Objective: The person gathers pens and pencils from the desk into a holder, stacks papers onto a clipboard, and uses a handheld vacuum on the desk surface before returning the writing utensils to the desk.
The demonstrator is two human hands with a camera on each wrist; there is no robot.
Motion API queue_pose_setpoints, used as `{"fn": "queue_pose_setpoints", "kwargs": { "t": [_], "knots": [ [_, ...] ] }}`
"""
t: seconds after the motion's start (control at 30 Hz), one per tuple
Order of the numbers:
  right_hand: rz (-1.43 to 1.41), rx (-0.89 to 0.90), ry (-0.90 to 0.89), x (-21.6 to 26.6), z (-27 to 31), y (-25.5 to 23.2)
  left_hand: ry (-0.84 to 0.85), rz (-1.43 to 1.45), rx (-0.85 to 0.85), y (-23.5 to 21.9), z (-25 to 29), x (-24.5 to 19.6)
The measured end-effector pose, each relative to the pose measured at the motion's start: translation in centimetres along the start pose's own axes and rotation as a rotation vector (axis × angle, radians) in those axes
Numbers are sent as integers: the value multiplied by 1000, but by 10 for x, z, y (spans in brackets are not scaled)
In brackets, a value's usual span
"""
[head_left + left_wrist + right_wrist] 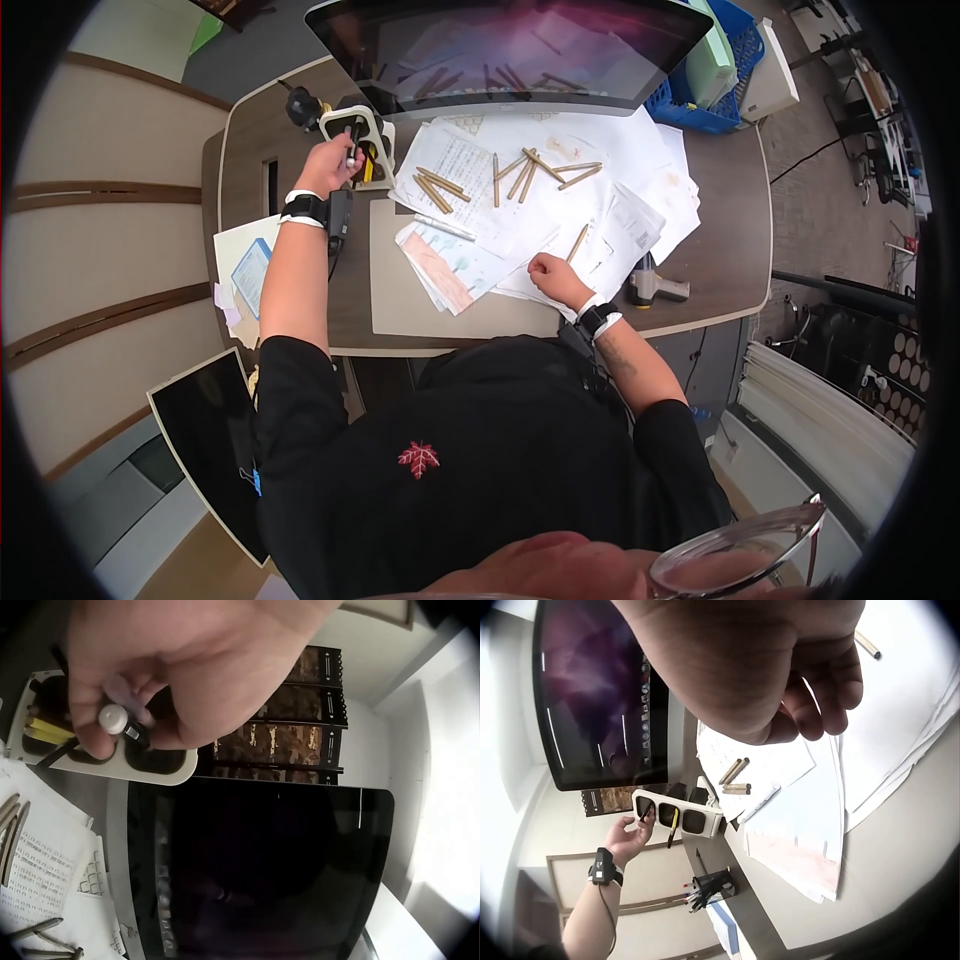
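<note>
We see a wood-grain tabletop (728,240) carrying a beige desk mat (415,305), loose papers (655,145), a white compartmented pen holder (154,775) and, at right, a grey handheld device (655,288).

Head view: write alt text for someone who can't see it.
A person's left hand pinches a dark, white-tipped pen at a pale holder. Their loosely curled right hand is over papers strewn with gold pencil-like sticks, before a computer screen.

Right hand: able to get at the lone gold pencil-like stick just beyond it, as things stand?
Looks like yes: the gold stick lies on the papers right by the right hand, nothing visible between them, and that hand appears to hold nothing.
</note>
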State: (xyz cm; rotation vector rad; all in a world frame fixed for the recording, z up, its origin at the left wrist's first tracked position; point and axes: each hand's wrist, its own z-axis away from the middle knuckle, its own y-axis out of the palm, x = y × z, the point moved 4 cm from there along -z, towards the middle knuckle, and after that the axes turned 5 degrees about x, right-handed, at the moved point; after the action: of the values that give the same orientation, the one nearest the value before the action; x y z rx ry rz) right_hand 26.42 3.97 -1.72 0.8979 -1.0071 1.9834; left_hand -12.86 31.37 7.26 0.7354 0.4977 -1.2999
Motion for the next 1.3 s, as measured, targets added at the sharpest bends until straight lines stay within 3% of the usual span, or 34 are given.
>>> {"fn": "queue_pose_setpoints", "kwargs": {
  "t": [0.13,0.2,0.27,0.37,0.47,0.53,0.63,0.7,0.8,0.9,1.0,1.03,1.17,1.27,1.3],
  "knots": [
    [-47,-3,33,-14,-4,2,250,61,-82,-22,-10,-5],
    [-62,-9,31,-24,-7,3,254,58,-153,-24,-7,0],
    [-57,-22,21,-26,-9,-1,251,23,-230,-6,17,-2],
    [140,-168,74,-24,-6,-20,324,-283,-388,24,57,-5],
    [267,-374,290,-18,5,-45,872,-656,-455,45,64,19],
    [272,-420,389,-43,1,-50,942,-749,-327,65,67,52],
    [249,-453,468,-58,1,-52,828,-829,-88,86,56,122],
    [260,-423,455,-74,-3,-49,419,-1040,-24,98,58,155],
    [234,-407,447,-100,-6,-45,397,-1174,59,76,37,219],
    [208,-396,436,-103,-7,-46,439,-1133,180,60,25,257],
    [192,-392,409,-106,-7,-45,239,-1169,231,64,30,262],
    [189,-389,406,-106,-8,-45,209,-1096,178,68,39,254],
    [152,-371,395,-107,-8,-45,367,-998,22,89,79,194],
    [146,-377,394,-102,-6,-44,724,-894,-145,83,93,147],
    [151,-385,393,-101,-6,-44,756,-908,-181,79,95,130]
  ]
}}
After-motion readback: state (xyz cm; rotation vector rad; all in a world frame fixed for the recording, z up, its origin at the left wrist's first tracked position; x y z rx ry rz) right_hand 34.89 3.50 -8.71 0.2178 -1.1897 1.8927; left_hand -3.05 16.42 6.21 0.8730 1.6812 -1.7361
